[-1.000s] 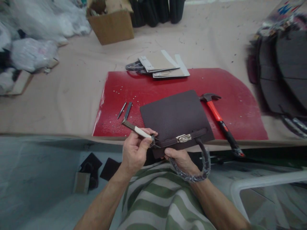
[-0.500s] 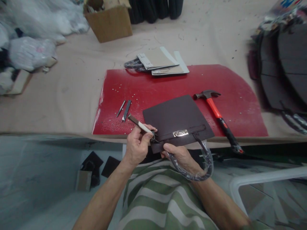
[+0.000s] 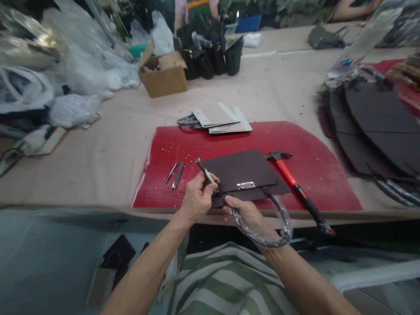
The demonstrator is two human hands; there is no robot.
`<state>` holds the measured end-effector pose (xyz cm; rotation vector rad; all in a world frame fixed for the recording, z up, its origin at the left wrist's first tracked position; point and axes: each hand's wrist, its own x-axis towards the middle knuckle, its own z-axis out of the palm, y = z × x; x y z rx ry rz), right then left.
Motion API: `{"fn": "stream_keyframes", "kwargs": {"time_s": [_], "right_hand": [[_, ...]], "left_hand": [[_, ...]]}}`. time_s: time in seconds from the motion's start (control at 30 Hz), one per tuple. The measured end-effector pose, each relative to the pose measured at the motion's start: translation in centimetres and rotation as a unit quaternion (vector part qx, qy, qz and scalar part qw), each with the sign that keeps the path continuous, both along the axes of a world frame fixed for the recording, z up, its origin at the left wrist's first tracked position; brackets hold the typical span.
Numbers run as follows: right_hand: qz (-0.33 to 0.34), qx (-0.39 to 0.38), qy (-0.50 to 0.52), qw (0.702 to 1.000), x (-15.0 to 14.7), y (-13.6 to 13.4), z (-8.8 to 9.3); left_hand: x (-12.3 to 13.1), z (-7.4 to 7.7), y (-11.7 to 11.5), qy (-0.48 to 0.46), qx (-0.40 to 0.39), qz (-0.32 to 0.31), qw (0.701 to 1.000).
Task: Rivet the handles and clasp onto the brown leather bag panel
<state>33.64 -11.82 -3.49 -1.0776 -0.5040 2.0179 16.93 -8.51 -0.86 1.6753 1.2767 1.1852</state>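
Note:
My left hand [image 3: 197, 197] is closed around a metal punch [image 3: 208, 174] with a white wrapping on its shaft. The punch is tilted, with its lower end at the left part of a dark brown bag panel [image 3: 238, 168]; the exact contact is hidden by my fingers. My right hand [image 3: 246, 214] pinches the panel's near edge, thumb on top. A metal clasp [image 3: 246, 185] sits on the panel's strap. The plastic-wrapped bag handle [image 3: 285, 221] loops over my right wrist. Under the panel lies a red mat [image 3: 315, 175].
A claw hammer [image 3: 288, 173] lies right of the panel, its grip past the table edge. Two slim metal tools [image 3: 177, 176] rest at left. Behind are more panels [image 3: 216, 115], a cardboard box [image 3: 166, 81] and black bags [image 3: 210, 52]. Brown bag pieces [image 3: 383, 127] are stacked at right.
My view has tipped upward, showing more of the far table. The punch in my left hand has swung steeper. My right hand keeps its hold on the panel's edge.

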Motion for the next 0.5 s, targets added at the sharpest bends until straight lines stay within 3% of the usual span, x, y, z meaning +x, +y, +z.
{"fn": "stream_keyframes", "kwargs": {"time_s": [0.2, 0.33, 0.5], "right_hand": [[-0.014, 0.014, -0.004, 1.000, 0.3, 0.8, 0.1], [-0.026, -0.042, 0.058, 0.997, 1.0, -0.8, -0.2], [-0.049, -0.143, 0.156, 0.976, 1.9, -1.8, -0.4]], "left_hand": [[0.5, -2.3, 1.7, 0.048, 0.031, -0.027, 0.998], [0.8, -4.4, 1.0, 0.076, 0.075, -0.029, 0.994], [0.9, -5.2, 0.7, 0.113, 0.124, -0.034, 0.985]]}}
